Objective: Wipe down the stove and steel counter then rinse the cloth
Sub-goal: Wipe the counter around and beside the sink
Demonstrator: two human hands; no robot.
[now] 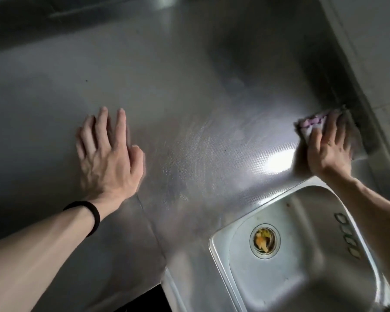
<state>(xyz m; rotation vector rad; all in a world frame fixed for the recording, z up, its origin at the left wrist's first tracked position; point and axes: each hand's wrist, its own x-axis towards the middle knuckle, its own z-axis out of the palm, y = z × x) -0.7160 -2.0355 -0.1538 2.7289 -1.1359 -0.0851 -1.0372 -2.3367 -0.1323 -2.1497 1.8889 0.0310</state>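
The steel counter (189,91) fills most of the view, with wet streaks and a bright glare near its right side. My left hand (106,154) lies flat on it with fingers straight and spread, a black band on the wrist. My right hand (327,149) presses a pink and white cloth (311,123) flat against the counter at the far right, right beside the raised steel back edge (347,91). The fingers lie over the cloth. The stove is out of view.
A steel sink (286,266) sits at the lower right, its drain strainer (264,240) holding food scraps. A tiled wall (378,52) rises behind the back edge. The counter's front edge shows at the bottom near a dark gap (149,298).
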